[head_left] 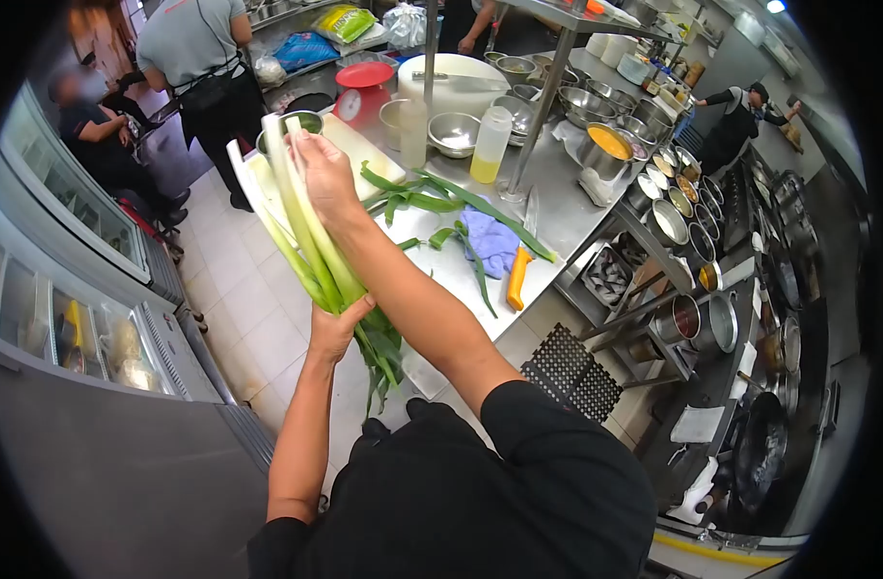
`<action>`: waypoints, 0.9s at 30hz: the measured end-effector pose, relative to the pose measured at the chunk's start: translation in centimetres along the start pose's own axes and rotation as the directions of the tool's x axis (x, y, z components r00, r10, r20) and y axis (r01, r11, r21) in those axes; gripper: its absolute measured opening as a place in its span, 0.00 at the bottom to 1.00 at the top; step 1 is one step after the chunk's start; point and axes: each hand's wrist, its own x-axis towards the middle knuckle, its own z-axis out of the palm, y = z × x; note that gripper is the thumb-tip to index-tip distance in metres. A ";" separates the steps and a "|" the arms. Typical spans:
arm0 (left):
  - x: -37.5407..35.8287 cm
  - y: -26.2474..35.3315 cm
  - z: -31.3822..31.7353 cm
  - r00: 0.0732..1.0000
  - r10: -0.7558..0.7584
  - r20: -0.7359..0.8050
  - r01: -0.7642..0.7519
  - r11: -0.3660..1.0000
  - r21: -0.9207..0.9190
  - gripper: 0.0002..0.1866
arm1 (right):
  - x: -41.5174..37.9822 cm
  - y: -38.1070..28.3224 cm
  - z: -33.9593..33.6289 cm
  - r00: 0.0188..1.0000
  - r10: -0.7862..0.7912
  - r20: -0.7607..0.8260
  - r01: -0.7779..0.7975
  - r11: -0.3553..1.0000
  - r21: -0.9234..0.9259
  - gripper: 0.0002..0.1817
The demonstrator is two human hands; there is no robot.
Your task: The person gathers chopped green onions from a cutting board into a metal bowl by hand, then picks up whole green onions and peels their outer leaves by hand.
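Observation:
A bunch of leeks (318, 243) is held up at a slant before me, white stalks at the top left and green leaves hanging low. My left hand (337, 330) is closed round the lower green part. Higher up, my right hand (324, 176) grips the stalks near their white ends. Loose green leek leaves (424, 201) lie on the worktop to the right of the bunch. Among them are a crumpled purple cloth (491, 241) and a knife with an orange handle (519, 278). Behind the stalks is a white cutting board (362, 152), partly covered.
A squeeze bottle (489, 145) of yellow liquid and a steel bowl (455, 133) stand near a shelf post. A red scale (364, 89) is further back. At left are a glass-fronted fridge (84, 318) and two people; a pan station (761, 444) lines the right.

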 end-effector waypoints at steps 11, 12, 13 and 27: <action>-0.2 1.3 -3.8 0.991 0.084 -0.100 -0.077 0.995 0.071 0.16 | -2.0 -7.4 -6.1 0.993 -0.062 0.103 0.119 0.610 -0.783 0.17; -0.3 1.3 -4.5 0.988 0.088 -0.123 -0.086 0.996 0.027 0.16 | -1.8 -7.8 -9.9 0.975 -0.159 0.155 0.204 0.366 -0.908 0.18; -0.4 1.2 -5.4 0.986 0.084 -0.143 -0.088 0.996 -0.018 0.17 | -2.2 -8.9 -13.4 0.951 -0.224 0.215 0.248 0.128 -0.960 0.16; -0.9 3.7 -10.0 0.972 0.123 -0.199 -0.166 0.963 -0.212 0.21 | -7.2 -16.2 -32.4 0.951 0.003 -0.309 -0.180 -0.806 -0.563 0.14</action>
